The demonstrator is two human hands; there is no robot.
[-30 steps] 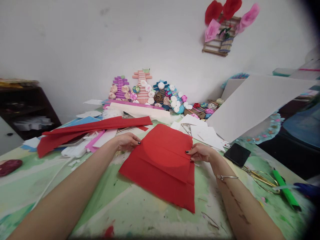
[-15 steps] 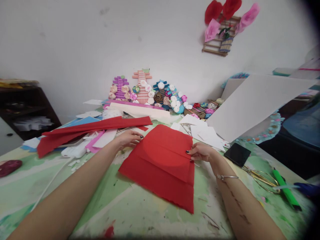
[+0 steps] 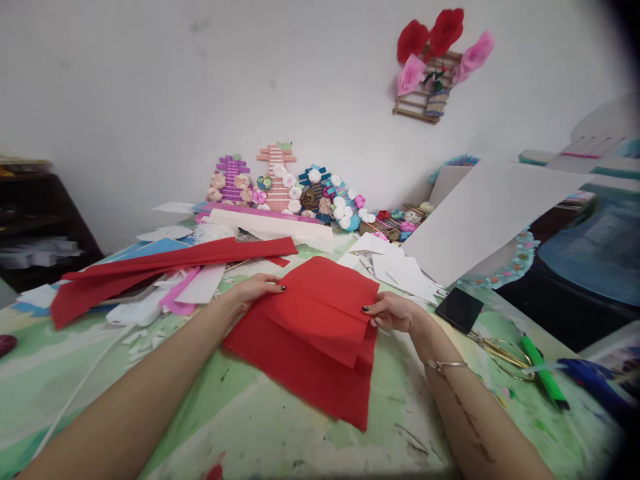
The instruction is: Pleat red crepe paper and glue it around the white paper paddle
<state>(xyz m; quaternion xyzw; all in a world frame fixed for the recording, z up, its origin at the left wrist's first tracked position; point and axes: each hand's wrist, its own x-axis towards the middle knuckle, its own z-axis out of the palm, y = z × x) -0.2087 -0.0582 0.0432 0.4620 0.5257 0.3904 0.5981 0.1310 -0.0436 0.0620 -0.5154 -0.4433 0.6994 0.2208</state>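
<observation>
A folded sheet of red crepe paper (image 3: 310, 373) lies on the green-painted table in front of me, its upper layer raised over the longer lower one. At its left edge my left hand (image 3: 255, 293) pinches the paper, thumb on top and the other fingers mostly hidden behind. My right hand (image 3: 393, 311) grips the upper layer's right edge between thumb and fingers. The lower layer spreads toward me past the upper layer's edge.
More red crepe paper (image 3: 175, 263) lies at the left over a white device. White paper scraps (image 3: 400, 270) are at the back right. A black phone (image 3: 459, 310), gold scissors (image 3: 500, 353), a green tool (image 3: 545, 375) and a blue-handled tool (image 3: 595, 383) lie at the right.
My left hand has closed on the left edge of the paper. The upper layer has lifted and bent along its near edge. The view has shifted slightly.
</observation>
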